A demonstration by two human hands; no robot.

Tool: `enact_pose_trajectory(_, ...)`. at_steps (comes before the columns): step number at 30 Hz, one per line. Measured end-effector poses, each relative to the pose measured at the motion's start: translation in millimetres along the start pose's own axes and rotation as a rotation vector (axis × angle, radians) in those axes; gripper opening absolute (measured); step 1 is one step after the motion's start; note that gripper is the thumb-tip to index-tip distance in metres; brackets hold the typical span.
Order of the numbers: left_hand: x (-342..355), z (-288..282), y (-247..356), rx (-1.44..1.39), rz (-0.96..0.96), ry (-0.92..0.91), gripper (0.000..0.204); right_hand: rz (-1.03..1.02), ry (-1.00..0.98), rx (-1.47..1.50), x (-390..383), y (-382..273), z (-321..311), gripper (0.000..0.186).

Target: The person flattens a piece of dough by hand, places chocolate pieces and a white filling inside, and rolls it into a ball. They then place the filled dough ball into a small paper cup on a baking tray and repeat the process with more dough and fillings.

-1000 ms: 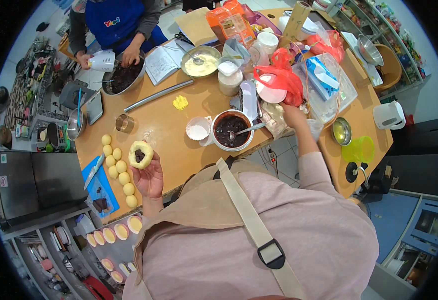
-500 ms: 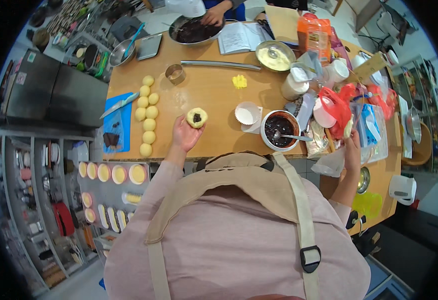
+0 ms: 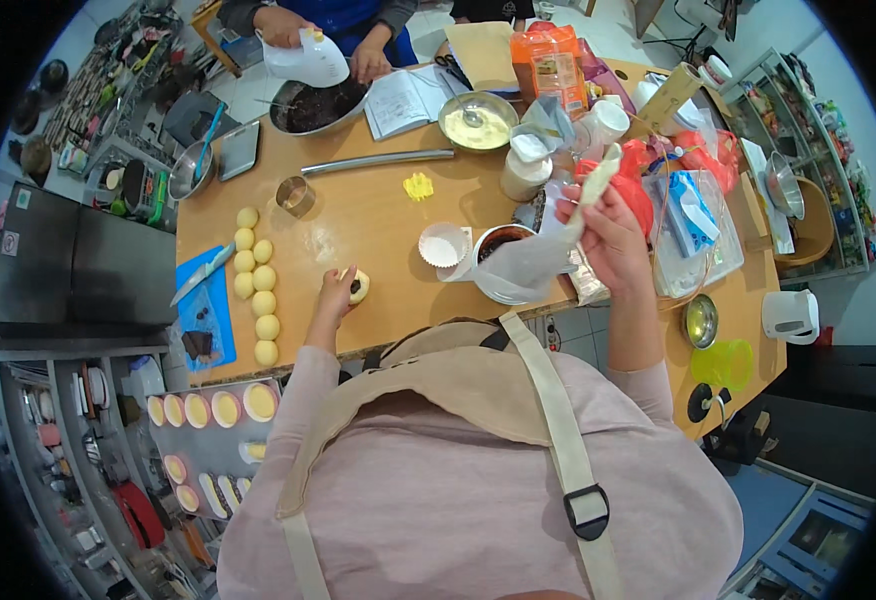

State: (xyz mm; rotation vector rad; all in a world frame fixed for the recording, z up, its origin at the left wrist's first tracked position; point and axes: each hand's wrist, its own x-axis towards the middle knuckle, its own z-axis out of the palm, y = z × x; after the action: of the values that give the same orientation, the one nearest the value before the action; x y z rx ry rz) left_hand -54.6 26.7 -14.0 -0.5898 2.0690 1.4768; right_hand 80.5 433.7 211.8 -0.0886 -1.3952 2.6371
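Hold dough (image 3: pixel 363 289) level in left hand (image 3: pixel 332 298), fingers curled around it. With bag (image 3: pixel 526 264) grasped in right hand (image 3: pixel 614 240), swing its loose end clear of bowl (image 3: pixel 476 252).

A dusty-pink top (image 3: pixel 478 470) with plain sleeves (image 3: pixel 315 372) is worn under a tan apron (image 3: pixel 353 430), whose broad cream strap (image 3: pixel 550 425) carries a black slide buckle (image 3: pixel 604 512); left hand (image 3: pixel 332 297) and right hand (image 3: pixel 618 245) are bare.

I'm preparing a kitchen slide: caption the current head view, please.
Left hand holds dough with dark filling, right hand holds a translucent bag; dough balls sit on the table.
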Motion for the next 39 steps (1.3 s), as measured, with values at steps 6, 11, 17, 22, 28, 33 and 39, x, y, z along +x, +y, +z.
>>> enact_pose_trajectory(6,-49,-11,72,0.237,0.549,0.195,0.072,0.006,-0.121,-0.076,27,8,53,0.036)
enact_pose_trajectory(11,-178,42,198,0.098,1.084,-0.58,0.058,0.002,-0.364,-0.257,41,19,97,0.032)
enact_pose_trajectory(17,-200,76,192,-0.026,0.741,-0.809,0.031,-0.176,-0.383,-0.186,49,15,117,0.037)
enact_pose_trajectory(22,-214,82,204,-0.006,0.841,-0.705,0.026,-0.026,-0.474,-0.348,25,24,112,0.045)
enact_pose_trajectory(28,-218,106,185,0.212,1.072,-0.625,0.026,-0.124,-0.264,-0.278,3,21,116,0.021)
enact_pose_trajectory(33,-247,118,195,0.195,1.389,-0.506,0.028,0.036,-0.296,0.064,-13,-7,107,0.021)
enact_pose_trajectory(39,-263,116,193,0.254,1.452,-0.518,0.033,0.105,-0.305,0.09,-24,-19,106,0.029)
